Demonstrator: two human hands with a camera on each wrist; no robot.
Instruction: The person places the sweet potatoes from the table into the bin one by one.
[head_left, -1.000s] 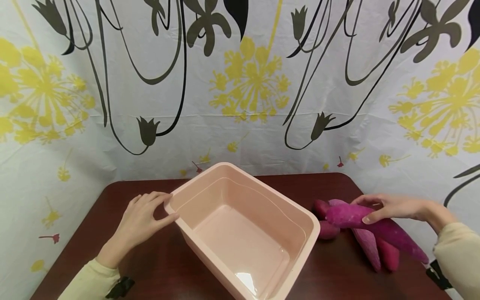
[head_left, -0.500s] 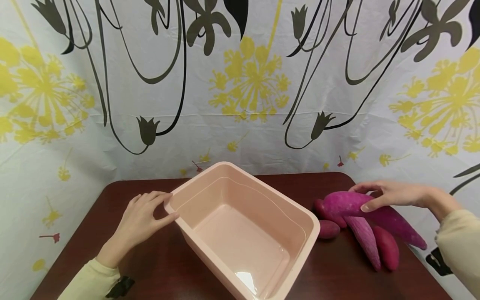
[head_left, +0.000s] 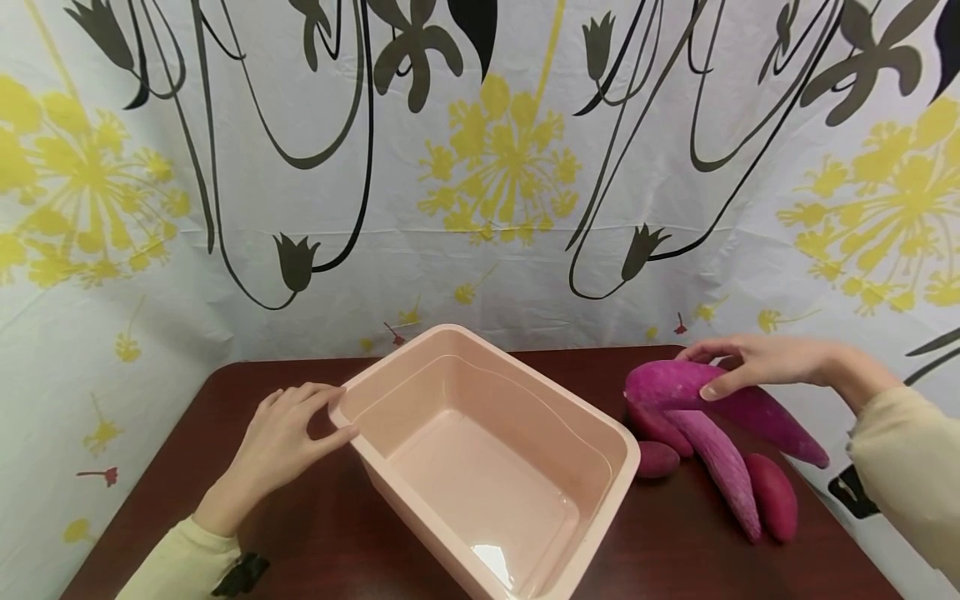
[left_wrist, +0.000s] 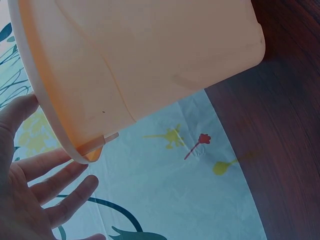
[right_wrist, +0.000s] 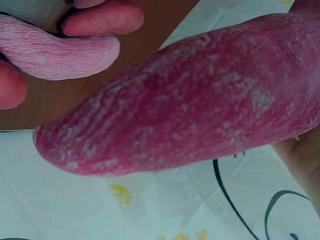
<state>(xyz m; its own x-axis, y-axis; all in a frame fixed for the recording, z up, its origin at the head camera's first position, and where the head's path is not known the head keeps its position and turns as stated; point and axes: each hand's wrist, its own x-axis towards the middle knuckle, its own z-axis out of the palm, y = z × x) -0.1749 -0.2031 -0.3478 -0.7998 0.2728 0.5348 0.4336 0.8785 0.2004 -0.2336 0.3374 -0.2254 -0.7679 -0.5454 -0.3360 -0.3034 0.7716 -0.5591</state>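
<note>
At the near-left corner of a pink plastic basin (head_left: 480, 475), my left hand (head_left: 281, 442) holds the rim, with thumb and index finger touching it on two sides of the corner. The basin is tilted, as the left wrist view also shows, and has nothing in it. My right hand (head_left: 780, 367) grips a long purple sweet potato (head_left: 667, 385) from above, lifted over several others. Below it on the table lie a pale, ridged sweet potato (head_left: 723, 475), a redder one (head_left: 774, 500) and a small one (head_left: 656, 460). In the right wrist view the held sweet potato (right_wrist: 175, 105) fills the middle.
A dark red-brown table (head_left: 300, 533) bears everything. Behind it hangs a white sheet (head_left: 495, 283) with a flower print, which also runs down both sides. The basin's right rim stands close to the sweet potatoes.
My right hand has raised the long sweet potato and carried it a little leftward, uncovering more of those beneath. The left hand and the basin have stayed in place.
</note>
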